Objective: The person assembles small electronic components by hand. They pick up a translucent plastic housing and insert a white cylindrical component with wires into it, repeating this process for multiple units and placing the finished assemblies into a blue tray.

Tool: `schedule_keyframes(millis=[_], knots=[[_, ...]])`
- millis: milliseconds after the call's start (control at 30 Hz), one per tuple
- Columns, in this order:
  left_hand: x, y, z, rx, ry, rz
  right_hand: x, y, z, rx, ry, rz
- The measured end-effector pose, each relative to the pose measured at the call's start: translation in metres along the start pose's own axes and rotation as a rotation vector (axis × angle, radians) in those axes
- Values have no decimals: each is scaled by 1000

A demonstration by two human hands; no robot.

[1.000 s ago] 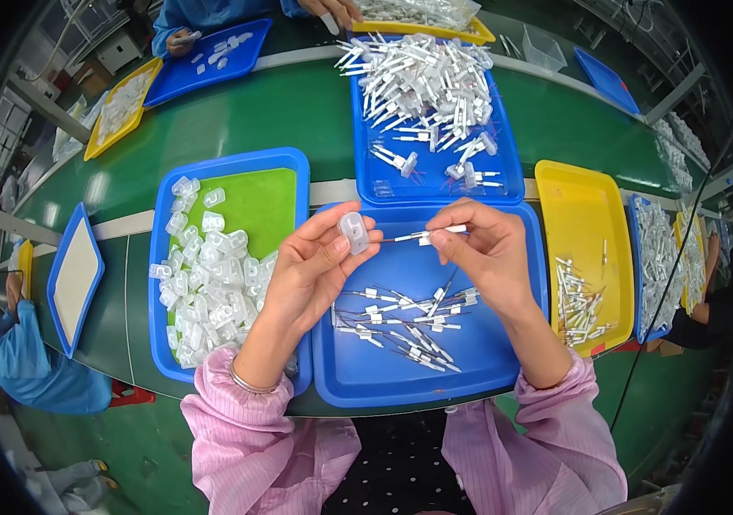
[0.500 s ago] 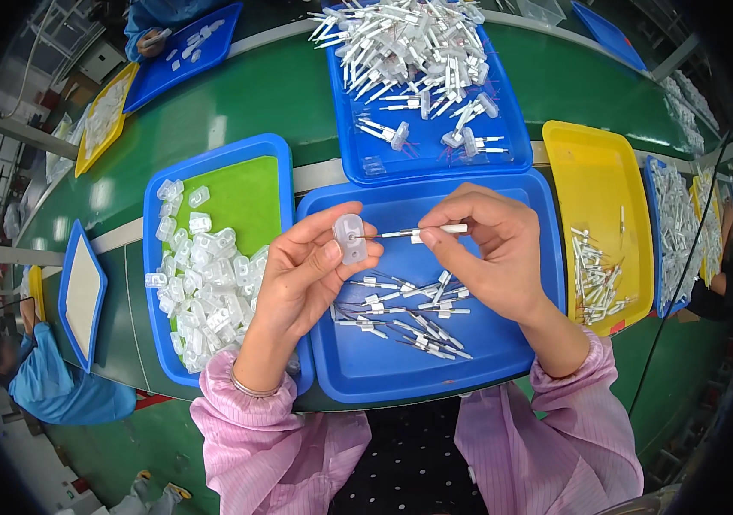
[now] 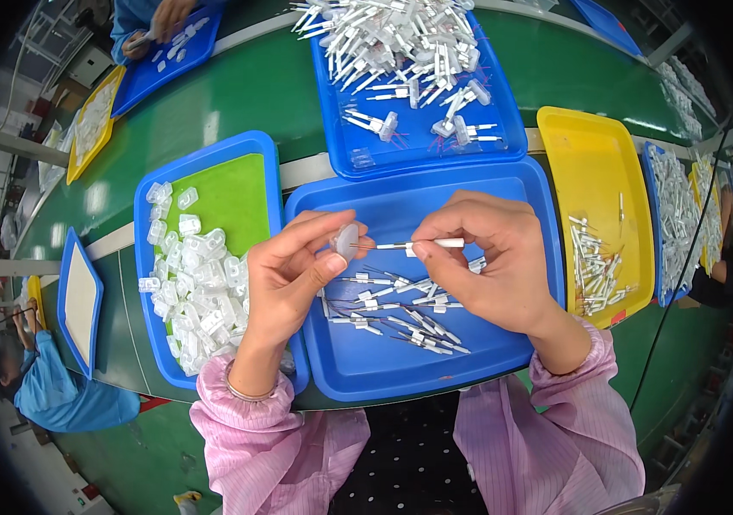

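My left hand (image 3: 293, 270) pinches a small translucent plastic housing (image 3: 346, 241) between thumb and fingers, its face turned toward the right. Between thumb and forefinger my right hand (image 3: 491, 257) grips a thin wired part with a white sleeve (image 3: 444, 244). The wire's far end reaches the housing; whether it sits inside the hole cannot be made out. Both hands are over a blue tray (image 3: 401, 378), where several similar white-sleeved wire parts (image 3: 422, 326) lie below them.
To the left, a blue tray with a green lining (image 3: 242, 193) holds a heap of translucent housings (image 3: 203, 292). A blue tray at the back (image 3: 345, 154) carries a pile of joined pieces (image 3: 401, 47). On the right stands a yellow tray (image 3: 602, 163) with wire parts. Co-workers (image 3: 66, 386) sit at left.
The housing in my left hand has turned from showing its broad face to nearly edge-on. My right hand has shifted slightly left and down with the wire part. The view has moved a little.
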State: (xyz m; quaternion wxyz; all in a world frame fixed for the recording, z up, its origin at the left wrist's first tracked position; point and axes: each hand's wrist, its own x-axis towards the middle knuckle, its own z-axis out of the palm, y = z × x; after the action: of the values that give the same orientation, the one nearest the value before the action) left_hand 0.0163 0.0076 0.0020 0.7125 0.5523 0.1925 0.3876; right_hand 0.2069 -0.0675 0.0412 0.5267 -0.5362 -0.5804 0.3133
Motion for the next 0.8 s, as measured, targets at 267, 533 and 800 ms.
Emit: schedule_keyframes(millis=[267,533,800], knots=[[-1,-2,0,-13,26,-7,-2,-5,6,-66,43,-177],[-1,-4,2,4,35,-3,-8,0,10,-136,63,-383],[-2,-4,0,-180,52,-77,-9,3,13,-217,134,-542]])
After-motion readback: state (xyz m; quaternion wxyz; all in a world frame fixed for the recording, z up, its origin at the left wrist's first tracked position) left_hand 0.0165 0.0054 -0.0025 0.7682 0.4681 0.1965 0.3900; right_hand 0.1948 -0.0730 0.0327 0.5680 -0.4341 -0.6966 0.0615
